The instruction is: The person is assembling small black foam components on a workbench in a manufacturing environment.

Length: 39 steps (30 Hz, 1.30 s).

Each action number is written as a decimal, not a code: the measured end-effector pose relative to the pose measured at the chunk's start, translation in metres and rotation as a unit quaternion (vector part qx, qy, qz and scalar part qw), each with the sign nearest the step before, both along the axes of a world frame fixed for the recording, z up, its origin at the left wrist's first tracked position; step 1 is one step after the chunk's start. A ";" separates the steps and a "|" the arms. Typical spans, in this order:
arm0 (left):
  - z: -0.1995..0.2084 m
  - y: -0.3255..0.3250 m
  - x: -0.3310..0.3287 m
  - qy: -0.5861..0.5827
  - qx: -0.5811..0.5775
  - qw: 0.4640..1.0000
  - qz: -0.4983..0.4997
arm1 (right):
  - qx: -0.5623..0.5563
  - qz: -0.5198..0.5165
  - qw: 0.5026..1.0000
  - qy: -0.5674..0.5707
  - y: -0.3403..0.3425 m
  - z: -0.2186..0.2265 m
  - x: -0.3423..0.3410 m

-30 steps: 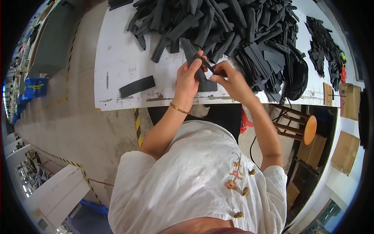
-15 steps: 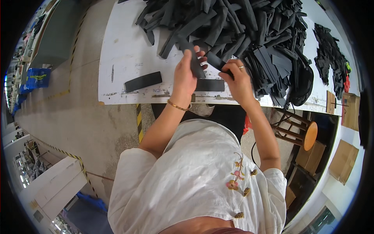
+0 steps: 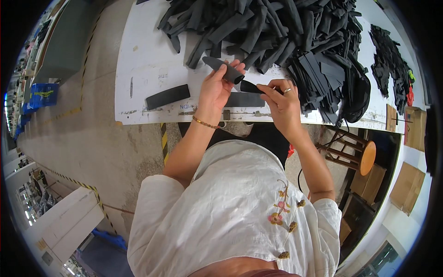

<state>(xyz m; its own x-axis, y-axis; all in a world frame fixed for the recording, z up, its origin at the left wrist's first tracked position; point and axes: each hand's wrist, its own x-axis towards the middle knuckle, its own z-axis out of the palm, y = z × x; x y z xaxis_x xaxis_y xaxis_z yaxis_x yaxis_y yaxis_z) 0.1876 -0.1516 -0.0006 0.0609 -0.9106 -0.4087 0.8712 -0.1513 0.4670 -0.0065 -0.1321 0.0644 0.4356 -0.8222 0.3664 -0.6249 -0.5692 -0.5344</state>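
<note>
My left hand (image 3: 215, 92) is closed around a dark grey fabric tube (image 3: 222, 69), whose open end points right and toward me. Between the thumb and fingers of my right hand (image 3: 283, 104) is a black flat strip (image 3: 250, 87). The strip's free end is at the tube's mouth; whether it is inside cannot be made out. Beneath my hands, a second flat strip (image 3: 245, 99) lies along the table's near edge. Left of them rests another black strip (image 3: 167, 97), slightly tilted.
A big heap of dark fabric tubes (image 3: 258, 27) covers the far part of the white table (image 3: 138, 55). Loosely stacked flat black pieces (image 3: 318, 76) and a black bag (image 3: 357, 99) are at the right. A wooden stool (image 3: 367, 158) stands below the table's right side.
The tube in my left hand has turned so its open end faces the strip. My right hand has come slightly nearer to me, and the strip now lies flatter, its tip at the tube.
</note>
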 end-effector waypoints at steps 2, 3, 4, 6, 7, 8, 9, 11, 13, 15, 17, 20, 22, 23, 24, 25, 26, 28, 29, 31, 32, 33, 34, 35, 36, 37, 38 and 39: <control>0.003 0.000 -0.003 -0.005 -0.007 1.000 -0.007 | -0.042 -0.023 0.999 0.017 0.000 -0.003 0.004; 0.005 0.001 -0.005 -0.011 -0.013 1.000 -0.012 | -0.043 -0.022 0.999 0.017 0.000 -0.003 0.004; 0.007 0.002 -0.006 -0.011 -0.014 1.000 -0.011 | -0.064 -0.029 0.997 0.028 -0.001 -0.004 0.005; 0.012 0.006 -0.009 -0.007 -0.022 1.000 -0.014 | -0.087 -0.034 0.995 0.039 -0.001 -0.006 0.005; 0.011 0.007 -0.010 -0.007 -0.024 1.000 -0.012 | -0.109 -0.044 0.992 0.053 -0.001 -0.006 0.005; 0.010 0.008 -0.011 -0.001 -0.035 0.999 -0.012 | -0.131 -0.054 0.988 0.068 -0.001 -0.007 0.005; 0.012 0.009 -0.012 0.006 -0.045 0.999 -0.012 | -0.133 -0.054 0.987 0.068 -0.001 -0.008 0.005; 0.017 0.014 -0.016 0.000 -0.050 0.999 -0.010 | -0.180 -0.067 0.977 0.088 -0.002 -0.009 0.005; 0.023 0.018 -0.020 -0.006 -0.055 0.998 -0.006 | -0.191 -0.069 0.975 0.089 -0.001 -0.009 0.008; 0.027 0.021 -0.025 -0.003 -0.070 0.998 -0.004 | -0.202 -0.072 0.973 0.090 0.000 -0.008 0.014; 0.034 0.025 -0.029 -0.016 -0.079 0.997 -0.003 | -0.195 -0.080 0.974 0.078 0.002 -0.006 0.023; 0.044 0.026 -0.029 -0.035 -0.093 0.995 0.015 | -0.147 -0.051 0.987 0.024 0.003 -0.008 0.030; 0.043 0.023 -0.027 -0.007 -0.160 0.987 0.006 | -0.107 -0.013 0.994 -0.024 0.006 -0.011 0.035; 0.038 0.019 -0.024 -0.015 -0.160 0.987 0.000 | -0.096 -0.015 0.995 -0.028 0.009 -0.011 0.038; 0.032 0.017 -0.022 -0.017 -0.161 0.987 0.004 | -0.083 -0.018 0.996 -0.032 0.012 -0.011 0.041; 0.028 0.014 -0.020 -0.037 -0.174 0.984 0.015 | -0.080 -0.031 0.996 0.015 0.014 -0.018 0.034; 0.025 0.012 -0.018 -0.058 -0.187 0.980 0.025 | -0.082 -0.026 0.996 0.013 0.016 -0.027 0.027; 0.026 0.015 -0.028 -0.102 -0.172 0.979 0.037 | -0.027 0.015 1.000 0.003 0.018 -0.032 0.016; 0.026 0.017 -0.031 -0.095 -0.161 0.982 0.035 | -0.052 0.030 0.998 0.001 0.016 -0.035 0.015; 0.026 0.024 -0.043 -0.077 -0.140 0.987 0.021 | -0.068 0.043 0.997 -0.009 0.008 -0.032 0.028; 0.026 0.025 -0.044 -0.077 -0.140 0.987 0.020 | -0.083 0.056 0.995 -0.020 0.005 -0.031 0.033; 0.026 0.025 -0.042 -0.076 -0.128 0.989 0.025 | -0.068 0.060 0.995 -0.032 0.002 -0.028 0.039; 0.027 0.025 -0.039 -0.075 -0.115 0.990 0.029 | -0.068 0.063 0.995 -0.033 0.003 -0.025 0.039; 0.029 0.024 -0.035 -0.065 -0.115 0.991 0.030 | -0.050 0.048 0.997 -0.029 0.006 -0.022 0.036; 0.033 0.021 -0.031 -0.066 -0.115 0.991 0.033 | -0.032 0.033 0.999 -0.024 0.008 -0.020 0.031; 0.036 0.019 -0.026 -0.075 -0.126 0.988 0.042 | -0.009 0.024 0.999 -0.036 0.010 -0.019 0.023; 0.037 0.018 -0.023 -0.083 -0.138 0.986 0.051 | -0.008 0.027 0.999 -0.037 0.006 -0.019 0.021; 0.038 0.021 -0.031 -0.059 -0.142 0.987 0.043 | -0.015 0.039 0.998 -0.049 0.006 -0.017 0.020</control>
